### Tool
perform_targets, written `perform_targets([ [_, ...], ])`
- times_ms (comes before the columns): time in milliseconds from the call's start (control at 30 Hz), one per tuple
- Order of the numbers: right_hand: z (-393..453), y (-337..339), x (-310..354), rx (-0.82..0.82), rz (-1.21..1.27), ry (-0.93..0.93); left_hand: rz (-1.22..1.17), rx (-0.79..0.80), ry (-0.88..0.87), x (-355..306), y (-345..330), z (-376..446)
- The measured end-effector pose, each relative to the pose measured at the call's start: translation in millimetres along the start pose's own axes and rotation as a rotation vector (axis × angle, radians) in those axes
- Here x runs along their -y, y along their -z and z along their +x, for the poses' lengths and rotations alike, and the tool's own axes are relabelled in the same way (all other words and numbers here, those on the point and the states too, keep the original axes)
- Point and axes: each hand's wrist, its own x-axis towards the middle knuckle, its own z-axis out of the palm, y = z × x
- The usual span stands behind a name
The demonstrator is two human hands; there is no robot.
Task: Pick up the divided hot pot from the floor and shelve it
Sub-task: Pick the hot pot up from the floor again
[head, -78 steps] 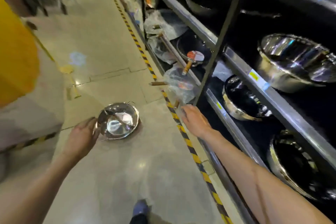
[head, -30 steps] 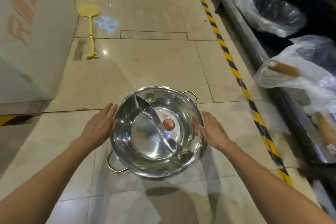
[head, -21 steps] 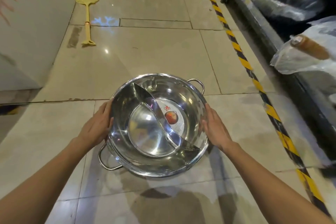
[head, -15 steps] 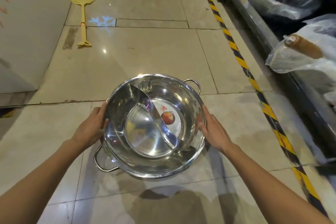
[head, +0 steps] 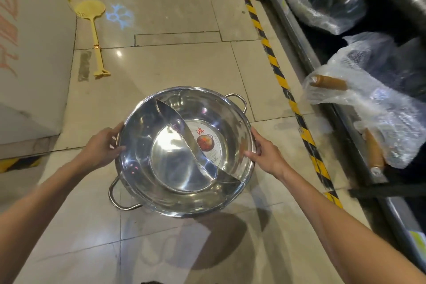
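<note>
Two bare hands held the round, shiny stainless-steel divided hot pot (head: 184,152) by its rim, in the middle of the view, over the beige tiled floor (head: 175,57). We could not tell for sure whether its base touched the tiles, though a dark shadow lay just below and to the right of it. Our left hand (head: 101,148) clasped the left edge, thumb hooked over the rim into the bowl and the other fingers curled round the outer wall. Our right hand (head: 265,154) gripped the right edge in the same way, thumb inside, fingers closed on the outside.

The pot sat mouth-up, facing the camera. Its S-shaped steel divider (head: 191,143) ran from the upper-left rim down to the lower-right rim, splitting the bowl into two halves. A round label with a red picture (head: 208,142) lay on the bottom of the upper-right half. The pot's two wire loop handles lay along the crossing diagonal: one (head: 237,99) pointed to the upper right, the other (head: 119,196) to the lower left, nearer us.

A yellow plastic skimmer (head: 93,27) lay on the tiles well away at upper left. A yellow-and-black striped tape (head: 283,83) ran beside the dark metal shelf (head: 332,90) on the right, where plastic-wrapped pans with wooden handles (head: 368,104) rested.
</note>
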Motion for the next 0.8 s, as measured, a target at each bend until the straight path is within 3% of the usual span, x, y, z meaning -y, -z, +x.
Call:
perform_targets([
  [233,-91,130,121,0.018,0.084,0.014,0.079,0.085,-0.224,-140,156,-33],
  [367,-167,215,187,-0.053,0.050,-0.035,0.134,0.146,-0.404,-234,237,-60],
  [467,-242,272,235,-0.147,0.009,-0.089,0.126,0.201,-0.440,-301,287,-90],
  [633,-371,324,283,-0.303,0.058,-0.160,0.166,0.376,-0.565,-392,327,-137],
  [800,-485,327,281,-0.463,0.160,-0.309,0.143,0.540,-0.778,-462,327,-178],
])
